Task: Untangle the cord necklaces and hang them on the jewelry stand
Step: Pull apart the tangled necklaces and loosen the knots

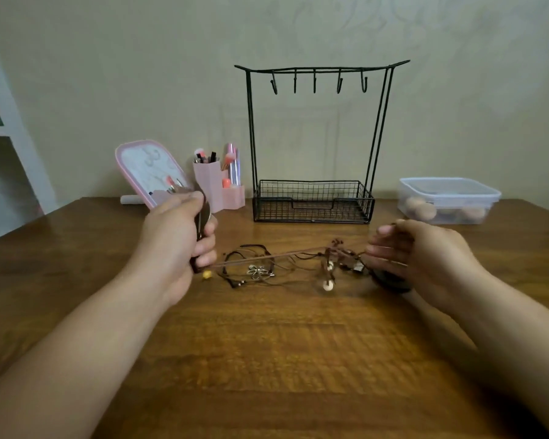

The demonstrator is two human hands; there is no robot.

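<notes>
Cord necklaces [286, 264] tangled, gripped between left hand [178, 236] and right hand [425, 251]; five stand hooks [314, 82].

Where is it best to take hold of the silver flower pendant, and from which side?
Pinch the flower pendant by its cord just above it, coming from above: it lies flat on the table among loose cords, so its thin petals give little to grip.

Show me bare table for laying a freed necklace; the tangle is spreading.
Free: the wide table front between the forearms, and the strip between stand and box. Crowded: the cords between left hand and right hand, and around the pink holder.
</notes>
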